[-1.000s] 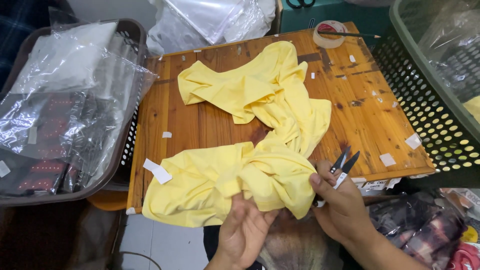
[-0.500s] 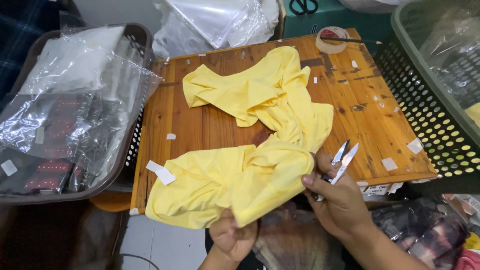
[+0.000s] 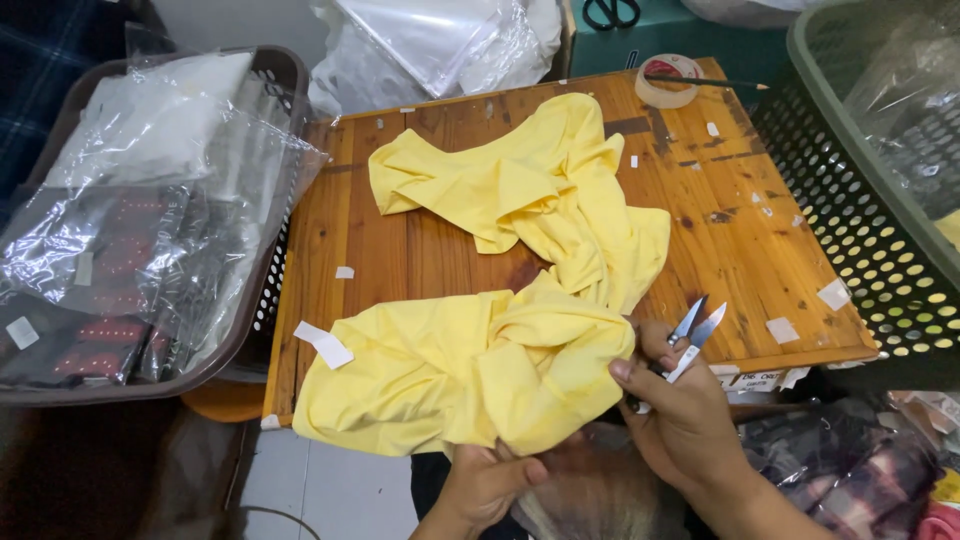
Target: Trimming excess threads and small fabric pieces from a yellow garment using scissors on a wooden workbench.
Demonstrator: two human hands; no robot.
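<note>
Wooden table (image 3: 400, 240) carries a yellow garment (image 3: 500, 300); left hand (image 3: 485, 480) grips its hem, right hand (image 3: 680, 410) closed around small snips (image 3: 695, 335), trimming stage, next needing a loose thread found.

— That yellow garment (image 3: 480, 350): soft matt cloth, creased all over?
— Yes. The table (image 3: 400, 240) beneath is worn, scratched wood, dotted with paper stickers.
— And the snips (image 3: 692, 335)?
— Shiny metal blades. The bags (image 3: 130, 230) are glossy clear plastic, in a perforated plastic basket (image 3: 275, 75).

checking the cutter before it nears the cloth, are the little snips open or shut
Open: the small snips in the right hand show two blades spread in a narrow V, tips apart, beside the yellow garment.
</note>
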